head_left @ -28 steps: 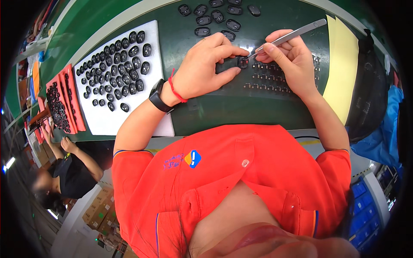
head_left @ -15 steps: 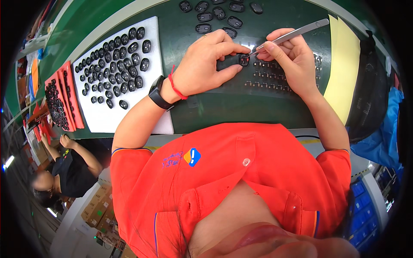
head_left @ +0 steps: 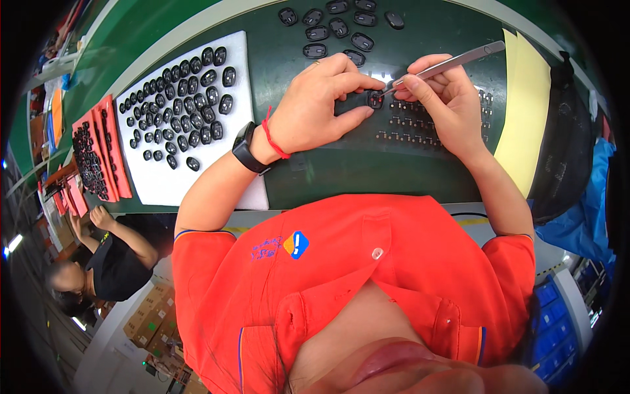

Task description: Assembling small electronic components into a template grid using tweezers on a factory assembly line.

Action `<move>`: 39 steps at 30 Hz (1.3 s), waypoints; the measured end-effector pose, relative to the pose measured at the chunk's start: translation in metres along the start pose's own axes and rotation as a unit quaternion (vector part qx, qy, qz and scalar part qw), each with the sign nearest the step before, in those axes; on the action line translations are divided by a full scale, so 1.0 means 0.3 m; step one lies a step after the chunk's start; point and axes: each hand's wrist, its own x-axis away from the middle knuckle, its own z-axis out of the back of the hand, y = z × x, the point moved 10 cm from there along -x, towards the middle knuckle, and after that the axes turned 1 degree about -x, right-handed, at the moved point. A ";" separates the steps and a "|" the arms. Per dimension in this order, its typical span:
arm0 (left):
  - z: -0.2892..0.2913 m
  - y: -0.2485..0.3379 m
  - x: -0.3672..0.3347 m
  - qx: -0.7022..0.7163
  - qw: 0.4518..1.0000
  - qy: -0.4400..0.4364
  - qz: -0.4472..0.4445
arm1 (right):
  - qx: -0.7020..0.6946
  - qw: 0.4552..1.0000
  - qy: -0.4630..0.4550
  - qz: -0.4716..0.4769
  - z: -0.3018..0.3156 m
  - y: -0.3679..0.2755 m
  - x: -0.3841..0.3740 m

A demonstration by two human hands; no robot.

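Note:
Between thumb and index finger, my left hand (head_left: 323, 105) grips a small black plastic housing (head_left: 375, 99) over the green table. Metal tweezers (head_left: 453, 62) are pinched in my right hand (head_left: 446, 98), their tips pointing down-left at the housing's inner face. Whether the tips hold a part is too small to tell. Rows of tiny metal parts (head_left: 407, 123) lie on the table just under my right hand. Beyond my hands sit several loose oval black shells (head_left: 338, 27).
To the left, a white foam sheet (head_left: 230, 187) carries many black housings, with a red tray (head_left: 117, 151) of dark parts past it. Yellow sheets (head_left: 525, 105) and a black bag (head_left: 558, 144) lie at the right. A co-worker (head_left: 118, 262) works at far left.
Both hands keep their places at the housing, with the tweezer tips still at it. The whole scene has shifted slightly down in view. The co-worker's hands have moved a little.

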 end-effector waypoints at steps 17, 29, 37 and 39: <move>0.001 0.000 0.009 -0.014 1.000 -0.005 -0.009 | 0.168 0.981 -0.013 0.096 -0.026 -0.056 0.026; -0.002 0.120 0.044 -0.169 0.964 0.039 -0.203 | 0.159 0.982 -0.023 0.099 -0.035 -0.065 0.027; -0.016 0.136 0.045 -0.231 0.949 0.034 -0.209 | 0.281 0.930 -0.092 0.220 -0.061 -0.140 0.033; -0.021 0.134 0.047 -0.229 0.949 0.044 -0.213 | 0.295 0.919 -0.108 0.238 -0.067 -0.157 0.040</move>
